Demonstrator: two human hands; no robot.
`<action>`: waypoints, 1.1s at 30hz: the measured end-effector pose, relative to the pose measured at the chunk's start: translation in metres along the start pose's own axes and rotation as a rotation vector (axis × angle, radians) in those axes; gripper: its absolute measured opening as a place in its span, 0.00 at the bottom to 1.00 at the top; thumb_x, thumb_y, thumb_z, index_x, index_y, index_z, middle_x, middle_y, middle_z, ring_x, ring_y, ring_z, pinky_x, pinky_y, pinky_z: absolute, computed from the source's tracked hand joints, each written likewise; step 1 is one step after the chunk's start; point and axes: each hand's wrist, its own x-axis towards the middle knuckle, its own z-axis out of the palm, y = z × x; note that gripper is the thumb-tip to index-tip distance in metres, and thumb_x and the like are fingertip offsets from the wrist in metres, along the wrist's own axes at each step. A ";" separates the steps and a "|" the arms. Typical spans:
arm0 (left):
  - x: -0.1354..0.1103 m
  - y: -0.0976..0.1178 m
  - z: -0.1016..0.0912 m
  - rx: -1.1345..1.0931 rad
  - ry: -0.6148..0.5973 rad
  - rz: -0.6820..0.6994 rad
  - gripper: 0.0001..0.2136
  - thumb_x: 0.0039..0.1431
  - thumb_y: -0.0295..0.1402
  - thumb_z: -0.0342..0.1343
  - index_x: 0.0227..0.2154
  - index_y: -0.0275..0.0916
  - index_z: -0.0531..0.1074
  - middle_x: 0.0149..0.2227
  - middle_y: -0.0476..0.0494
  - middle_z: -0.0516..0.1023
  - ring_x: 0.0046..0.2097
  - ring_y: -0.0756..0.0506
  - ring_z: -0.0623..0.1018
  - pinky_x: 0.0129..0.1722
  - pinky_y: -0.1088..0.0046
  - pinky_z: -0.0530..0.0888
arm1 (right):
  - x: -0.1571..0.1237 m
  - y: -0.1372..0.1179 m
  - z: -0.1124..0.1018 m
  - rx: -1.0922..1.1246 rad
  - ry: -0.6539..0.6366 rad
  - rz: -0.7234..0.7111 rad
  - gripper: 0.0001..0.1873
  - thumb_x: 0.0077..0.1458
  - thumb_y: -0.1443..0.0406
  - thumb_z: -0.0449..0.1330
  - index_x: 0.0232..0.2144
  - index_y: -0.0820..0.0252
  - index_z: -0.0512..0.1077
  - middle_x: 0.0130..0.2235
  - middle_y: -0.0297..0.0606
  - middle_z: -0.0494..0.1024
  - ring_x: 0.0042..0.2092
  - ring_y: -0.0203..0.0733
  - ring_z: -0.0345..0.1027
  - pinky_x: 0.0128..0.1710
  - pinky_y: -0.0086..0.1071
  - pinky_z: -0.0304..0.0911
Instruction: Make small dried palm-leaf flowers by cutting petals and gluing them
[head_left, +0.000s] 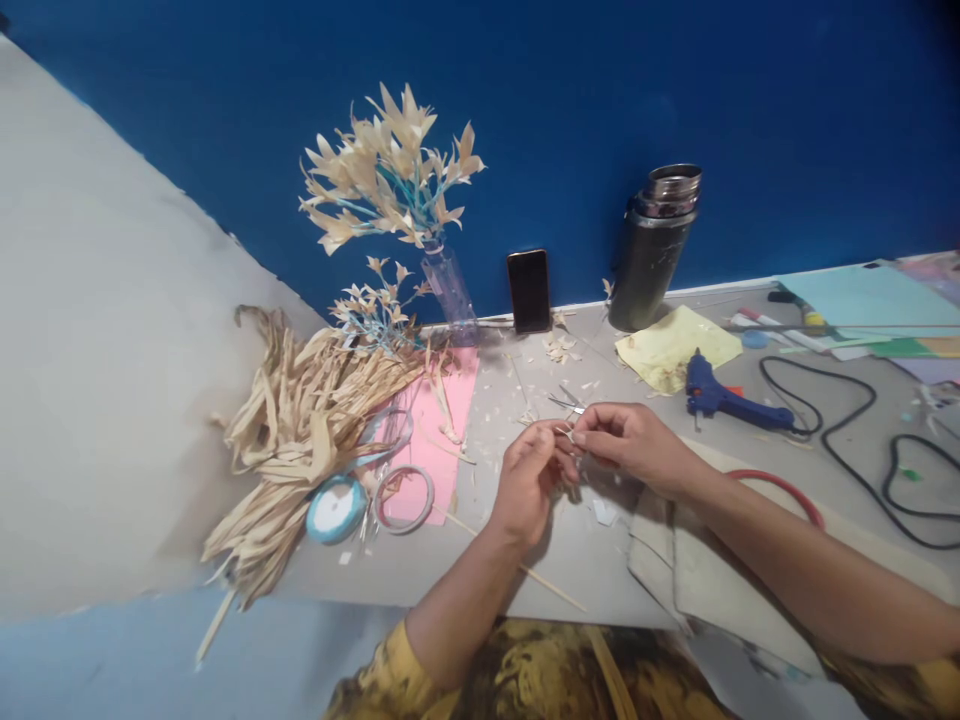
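Note:
My left hand and my right hand meet fingertip to fingertip over the table. Both are closed in a pinch on a small pale piece, too small to make out clearly; the fingers partly cover it. Just beyond the fingertips lies a pair of scissors, its handles hidden. A thin pale stick lies on the table, passing under my left wrist. Pale scraps are scattered around.
Dried corn husks pile up left, beside pink paper, blue ribbon and a tape roll. Husk flowers, a phone and a flask stand behind. A glue gun with black cord lies right.

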 end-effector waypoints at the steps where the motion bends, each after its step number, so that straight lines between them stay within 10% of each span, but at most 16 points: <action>1: 0.000 -0.001 0.001 -0.044 -0.025 -0.046 0.21 0.53 0.47 0.65 0.44 0.36 0.76 0.28 0.48 0.74 0.26 0.51 0.71 0.26 0.75 0.66 | -0.001 0.000 0.001 0.009 0.005 -0.011 0.12 0.49 0.57 0.64 0.25 0.59 0.72 0.18 0.27 0.68 0.20 0.31 0.57 0.21 0.26 0.52; 14: 0.003 -0.009 0.001 -0.115 0.092 -0.026 0.16 0.48 0.41 0.70 0.36 0.35 0.80 0.22 0.52 0.67 0.24 0.54 0.64 0.24 0.78 0.61 | -0.001 0.001 0.010 -0.073 0.068 -0.026 0.12 0.47 0.58 0.62 0.20 0.58 0.69 0.17 0.28 0.68 0.20 0.32 0.58 0.21 0.27 0.53; 33: 0.005 -0.005 -0.002 -0.194 0.054 -0.136 0.20 0.38 0.40 0.75 0.21 0.36 0.68 0.19 0.54 0.65 0.23 0.55 0.65 0.25 0.79 0.62 | -0.001 0.005 0.008 -0.004 -0.158 0.004 0.07 0.49 0.61 0.62 0.26 0.60 0.73 0.26 0.34 0.79 0.27 0.36 0.70 0.27 0.28 0.62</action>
